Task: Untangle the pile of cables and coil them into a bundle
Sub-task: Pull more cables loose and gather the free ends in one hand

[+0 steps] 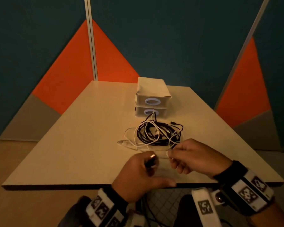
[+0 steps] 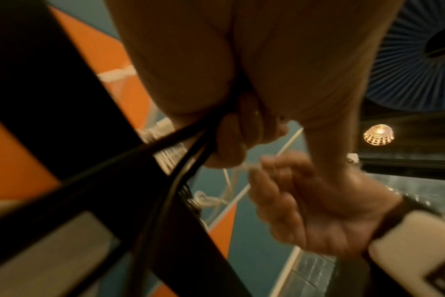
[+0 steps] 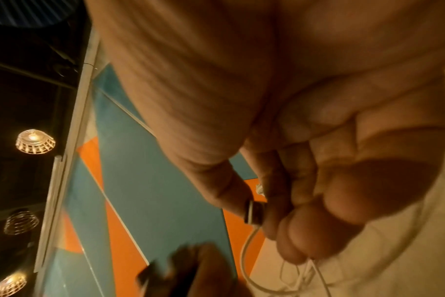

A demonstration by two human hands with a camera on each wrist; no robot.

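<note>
A tangle of black and white cables (image 1: 159,135) lies on the pale table (image 1: 72,145), just in front of my hands. My left hand (image 1: 152,163) grips a black cable whose metal plug (image 1: 152,156) sticks out above the fingers. In the left wrist view the fingers (image 2: 229,144) curl round the black cable strands (image 2: 181,150), which run down past the table edge. My right hand (image 1: 170,157) pinches a white cable (image 3: 245,253) at its USB plug (image 3: 254,214), held between thumb and forefinger. That white cable leads back into the tangle.
Two stacked pale boxes (image 1: 152,99) with oval openings stand behind the tangle, and one white strand rises against the lower one. Teal and orange partition panels (image 1: 105,54) close off the table's far side. The near table edge (image 1: 56,185) is under my wrists.
</note>
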